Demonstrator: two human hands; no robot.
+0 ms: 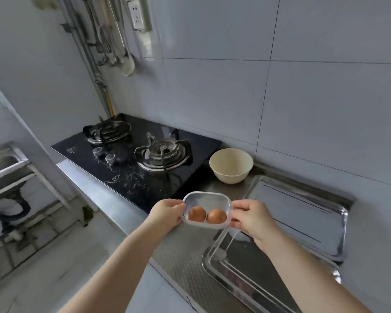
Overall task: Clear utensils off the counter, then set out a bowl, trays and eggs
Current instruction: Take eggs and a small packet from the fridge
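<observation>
My left hand (167,214) and right hand (250,219) each pinch an end of the small clear plastic container (207,199) holding two brown eggs (196,213), above the bench's front edge, near the cream round bowl (231,164) and two steel trays (303,213).

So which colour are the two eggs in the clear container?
Brown eggs; the head view shows them.

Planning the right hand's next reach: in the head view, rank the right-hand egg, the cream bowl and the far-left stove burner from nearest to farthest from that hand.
From the right hand:
1. Right-hand egg, in the clear container that both hands hold, just left of the hand.
2. Cream bowl, on the counter beyond the hand, by the wall.
3. Far-left burner, at the stove's back left corner.
</observation>
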